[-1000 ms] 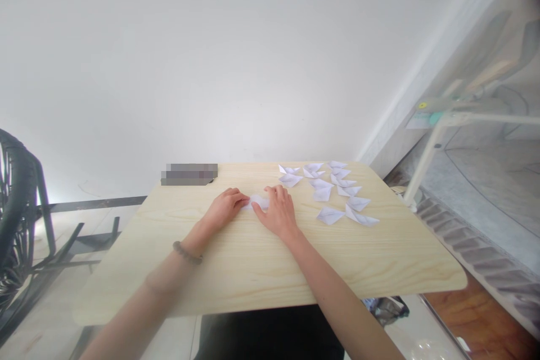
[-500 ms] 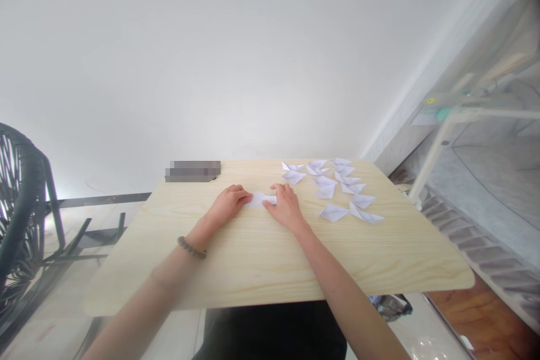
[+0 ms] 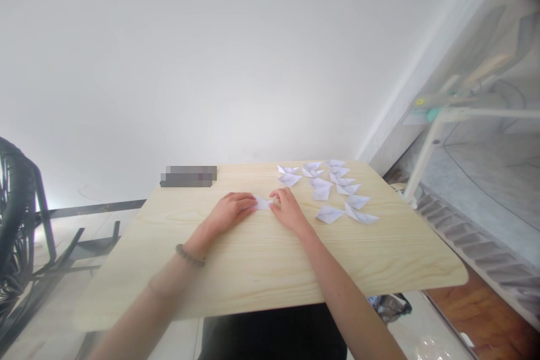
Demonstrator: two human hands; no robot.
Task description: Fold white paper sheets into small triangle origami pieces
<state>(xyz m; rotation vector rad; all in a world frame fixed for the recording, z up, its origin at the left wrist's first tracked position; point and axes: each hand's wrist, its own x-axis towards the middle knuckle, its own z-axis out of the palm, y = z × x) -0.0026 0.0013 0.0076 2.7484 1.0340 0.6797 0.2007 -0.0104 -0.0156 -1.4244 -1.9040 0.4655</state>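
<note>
A small piece of folded white paper [image 3: 262, 203] lies on the light wooden table, between my two hands. My left hand [image 3: 233, 209] has its fingers pressed together on the paper's left end, covering that part. At the right tip of the paper, my right hand [image 3: 289, 211] is curled, with the thumb and forefinger closed about the tip. To the right stand several folded white paper boats [image 3: 330, 214], grouped in loose rows; the closest are a short way from my right hand.
The wooden table [image 3: 253, 275] stands against a white wall. A dark pixelated object [image 3: 188, 176] lies at its far left corner. On the left is a dark woven chair [image 3: 21, 197]; on the right, a white metal frame [image 3: 426, 152]. A bag [image 3: 390, 307] sits below the table.
My left hand now lies flatter over the paper's left end. The right hand's fingers have drawn in at the right tip. The whole view has shifted slightly.
</note>
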